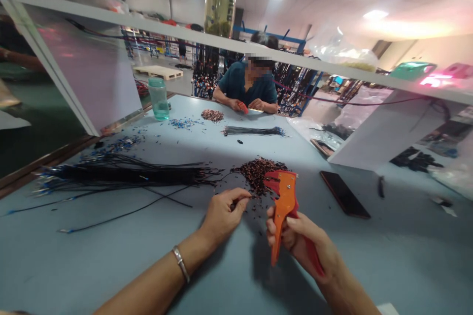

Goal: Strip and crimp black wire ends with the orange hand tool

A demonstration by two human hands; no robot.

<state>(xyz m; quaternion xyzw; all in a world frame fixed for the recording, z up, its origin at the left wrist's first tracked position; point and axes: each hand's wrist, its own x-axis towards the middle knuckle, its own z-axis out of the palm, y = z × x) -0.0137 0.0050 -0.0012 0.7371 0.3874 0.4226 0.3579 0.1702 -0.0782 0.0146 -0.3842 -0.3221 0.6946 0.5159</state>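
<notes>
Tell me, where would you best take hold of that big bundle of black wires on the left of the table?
I'd probably grip the bundle of black wires around its middle, from above, closing across its length. It lies stretched out from left to right, packed densely there, while both ends spread into separate strands that might slip free.

Wire bundle (pixel 125 175) left of stripper (pixel 286 197)

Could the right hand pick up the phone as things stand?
Probably not straight away: the phone lies close by with nothing visible between, but the right hand is wrapped around the orange tool, which it would likely need to put down first.
</notes>
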